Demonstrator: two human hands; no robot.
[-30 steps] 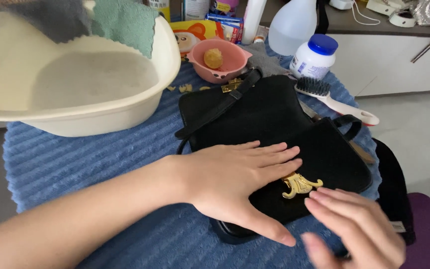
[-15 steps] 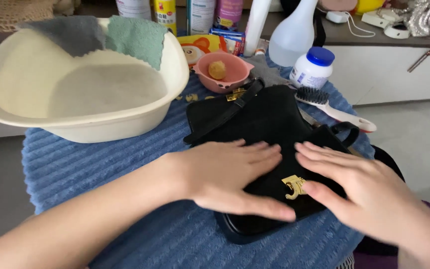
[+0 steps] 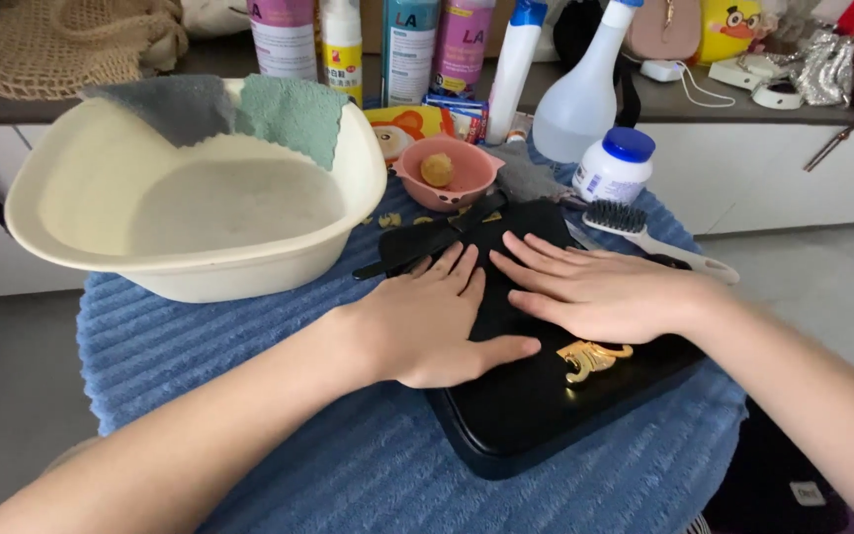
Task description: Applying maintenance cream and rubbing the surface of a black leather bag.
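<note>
A black handbag (image 3: 536,405) with a gold clasp (image 3: 590,358) lies flat on a blue ribbed towel (image 3: 249,396). My left hand (image 3: 427,321) rests palm down on the bag's left side, fingers spread and pointing away from me. Beside it, my right hand (image 3: 595,287) lies flat across the bag's upper flap, just above the clasp. Neither hand grips anything. The bag's strap (image 3: 417,249) runs out to the left past my fingertips.
A cream basin (image 3: 180,267) holding water, with grey and green cloths over its rim, stands at the left. Behind the bag are a pink bowl (image 3: 447,178) with a yellow lump, a white brush (image 3: 654,237), a white jar with blue lid (image 3: 613,163), and several bottles.
My right hand has moved up from the bag's lower right corner onto the flap above the clasp. My left hand has slid slightly up and left. The camera has tilted upward.
</note>
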